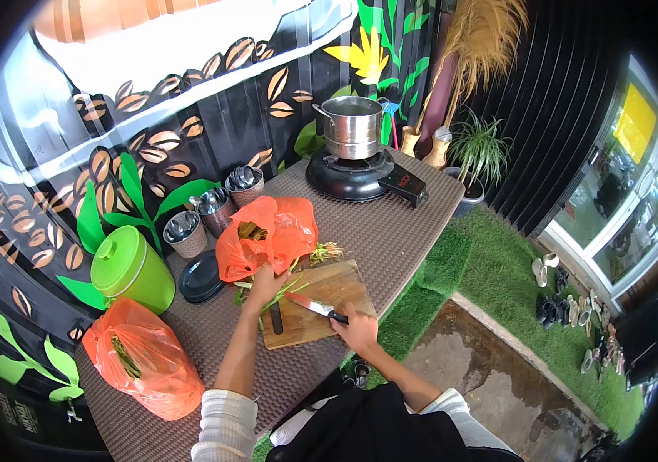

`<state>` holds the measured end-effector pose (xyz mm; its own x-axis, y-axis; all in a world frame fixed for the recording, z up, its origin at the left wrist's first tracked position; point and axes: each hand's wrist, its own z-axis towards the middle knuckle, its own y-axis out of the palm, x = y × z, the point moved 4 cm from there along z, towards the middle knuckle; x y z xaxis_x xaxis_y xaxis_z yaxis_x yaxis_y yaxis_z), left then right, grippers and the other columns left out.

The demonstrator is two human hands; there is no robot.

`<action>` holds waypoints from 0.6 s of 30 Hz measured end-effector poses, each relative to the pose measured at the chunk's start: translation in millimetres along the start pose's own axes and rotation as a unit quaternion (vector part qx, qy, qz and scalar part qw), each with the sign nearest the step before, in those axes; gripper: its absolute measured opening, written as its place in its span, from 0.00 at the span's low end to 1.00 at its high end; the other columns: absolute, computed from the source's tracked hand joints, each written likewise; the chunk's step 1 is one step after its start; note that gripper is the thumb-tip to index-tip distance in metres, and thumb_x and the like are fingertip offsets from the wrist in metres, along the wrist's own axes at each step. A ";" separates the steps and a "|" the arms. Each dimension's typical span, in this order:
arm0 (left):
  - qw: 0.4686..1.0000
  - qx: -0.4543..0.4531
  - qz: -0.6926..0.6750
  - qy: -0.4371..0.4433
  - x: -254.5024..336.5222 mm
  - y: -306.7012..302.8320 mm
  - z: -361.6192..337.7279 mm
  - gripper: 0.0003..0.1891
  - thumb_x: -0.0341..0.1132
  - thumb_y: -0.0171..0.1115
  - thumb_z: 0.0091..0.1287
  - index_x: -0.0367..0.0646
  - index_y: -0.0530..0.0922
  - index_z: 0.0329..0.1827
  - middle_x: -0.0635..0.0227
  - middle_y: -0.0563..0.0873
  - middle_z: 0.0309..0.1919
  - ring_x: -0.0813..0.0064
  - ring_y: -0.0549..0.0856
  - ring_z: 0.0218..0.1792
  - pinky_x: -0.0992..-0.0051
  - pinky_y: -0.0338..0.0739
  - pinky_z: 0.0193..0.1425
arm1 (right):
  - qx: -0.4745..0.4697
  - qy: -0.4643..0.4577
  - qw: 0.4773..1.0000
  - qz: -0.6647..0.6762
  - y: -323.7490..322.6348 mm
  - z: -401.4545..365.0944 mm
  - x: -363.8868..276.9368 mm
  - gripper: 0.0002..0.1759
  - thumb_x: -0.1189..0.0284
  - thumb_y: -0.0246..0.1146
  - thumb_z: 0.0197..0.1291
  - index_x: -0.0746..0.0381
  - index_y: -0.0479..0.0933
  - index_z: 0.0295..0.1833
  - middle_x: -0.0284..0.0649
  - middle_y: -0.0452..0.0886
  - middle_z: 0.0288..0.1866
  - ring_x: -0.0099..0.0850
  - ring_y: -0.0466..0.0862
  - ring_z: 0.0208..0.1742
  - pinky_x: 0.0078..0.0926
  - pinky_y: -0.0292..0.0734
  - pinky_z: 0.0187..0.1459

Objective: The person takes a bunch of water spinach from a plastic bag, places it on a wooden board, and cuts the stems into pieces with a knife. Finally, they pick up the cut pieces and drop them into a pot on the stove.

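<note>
My right hand (357,329) is closed round the black handle of a knife (312,305), whose blade points left over the wooden cutting board (337,289). Green stems (289,288) lie at the board's upper left edge. My left hand (267,285) is at these stems, just below the opening of an orange plastic bag (287,223); its fingers are bent round some of them. Brown-green pieces show inside the bag. Roots and stem ends (327,251) lie to the right of the bag. The board's dark handle slot (277,317) is beside my left wrist.
A pot (352,131) stands on a black portable stove (350,175) at the table's far end. Cutlery cups (213,208), dark plates (200,277), a green lidded bucket (130,266) and a second orange bag (144,362) line the left side of the woven table (390,239).
</note>
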<state>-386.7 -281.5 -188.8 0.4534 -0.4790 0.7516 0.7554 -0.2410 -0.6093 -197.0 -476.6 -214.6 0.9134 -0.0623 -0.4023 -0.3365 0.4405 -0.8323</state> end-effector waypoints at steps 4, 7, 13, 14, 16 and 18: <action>0.999 0.017 0.006 0.029 11.6 -3.6 1.3 0.12 0.32 0.68 0.59 0.31 0.78 0.39 0.50 0.82 0.34 0.50 0.82 0.38 0.61 0.74 0.41 | -0.015 0.025 0.999 0.043 3.0 -5.8 -3.2 0.23 0.51 0.67 0.52 0.60 0.70 0.38 0.45 0.79 0.18 0.45 0.83 0.22 0.41 0.78 0.27; 0.999 0.028 0.010 0.027 12.4 -3.0 -0.9 0.13 0.31 0.67 0.59 0.30 0.78 0.41 0.48 0.82 0.34 0.48 0.82 0.37 0.59 0.74 0.42 | -0.015 -0.008 0.999 0.041 -6.3 -10.2 3.2 0.24 0.51 0.68 0.50 0.59 0.71 0.36 0.44 0.80 0.18 0.44 0.83 0.21 0.41 0.78 0.27; 0.990 0.080 0.056 0.097 19.3 4.4 0.2 0.13 0.33 0.66 0.61 0.32 0.79 0.44 0.48 0.82 0.39 0.49 0.80 0.45 0.55 0.72 0.50 | -0.053 0.003 0.997 0.059 -33.2 -11.5 21.9 0.26 0.50 0.72 0.43 0.59 0.70 0.31 0.40 0.78 0.18 0.42 0.83 0.22 0.40 0.77 0.27; 0.991 0.089 0.063 0.081 20.8 9.6 0.1 0.12 0.33 0.64 0.62 0.36 0.79 0.45 0.53 0.83 0.41 0.52 0.79 0.48 0.56 0.70 0.53 | -0.042 0.032 0.996 0.076 -34.5 -11.1 26.9 0.26 0.49 0.71 0.44 0.59 0.71 0.32 0.42 0.79 0.18 0.44 0.83 0.22 0.40 0.78 0.27; 0.987 0.093 0.066 0.115 39.7 17.3 -3.4 0.11 0.33 0.64 0.63 0.38 0.80 0.45 0.56 0.83 0.41 0.53 0.78 0.48 0.57 0.70 0.54 | -0.033 0.082 0.994 0.067 -39.0 -10.1 28.3 0.26 0.48 0.70 0.45 0.59 0.72 0.34 0.44 0.79 0.18 0.46 0.83 0.23 0.41 0.79 0.28; 0.979 0.106 0.074 0.157 70.7 20.1 -10.0 0.10 0.32 0.63 0.63 0.41 0.80 0.45 0.61 0.84 0.41 0.55 0.79 0.47 0.59 0.69 0.55 | -0.043 0.070 0.995 0.053 -29.5 -9.1 29.3 0.26 0.48 0.70 0.46 0.60 0.72 0.34 0.44 0.79 0.18 0.46 0.83 0.23 0.41 0.79 0.28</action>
<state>-344.2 -328.6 -150.4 0.4226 -0.7389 0.5249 0.7891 0.0151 -0.6141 -162.4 -499.6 -205.3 0.8331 -0.1472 -0.5332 -0.4526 0.3727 -0.8101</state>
